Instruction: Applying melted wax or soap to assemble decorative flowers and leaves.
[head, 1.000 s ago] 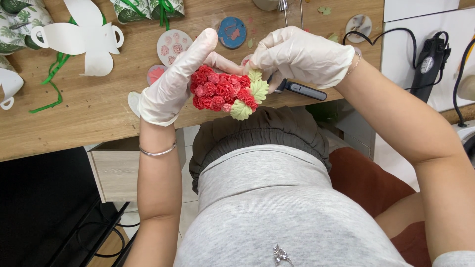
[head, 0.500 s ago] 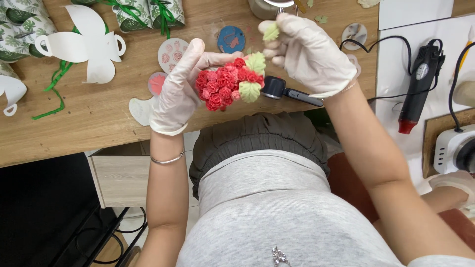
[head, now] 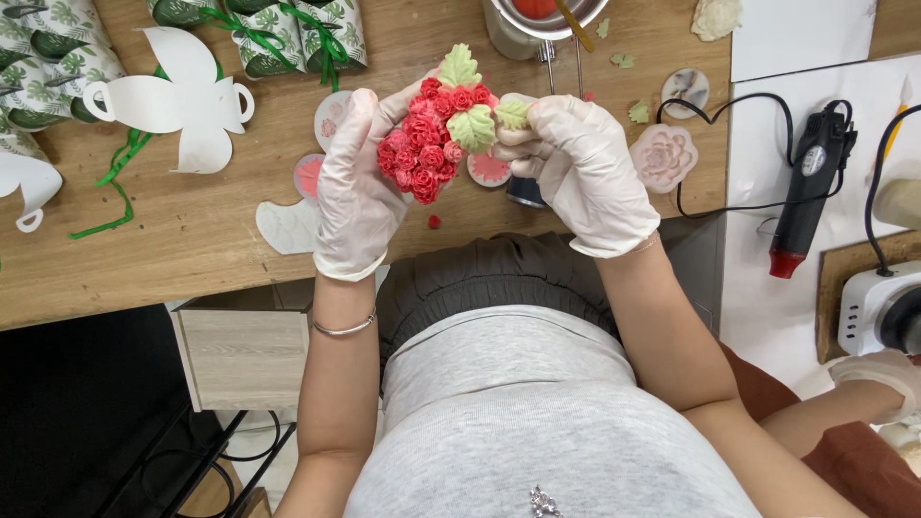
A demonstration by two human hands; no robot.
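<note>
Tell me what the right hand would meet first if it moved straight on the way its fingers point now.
Probably the red rose cluster in the left hand: the right hand points left, its leaf nearly touching.

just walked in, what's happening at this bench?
A seated person in white gloves holds a cluster of small red roses over a wooden table. The left hand cradles the cluster; the right hand pinches a pale green leaf against its edge. Two leaves already sit on it. A black heat tool lies to the right.
</note>
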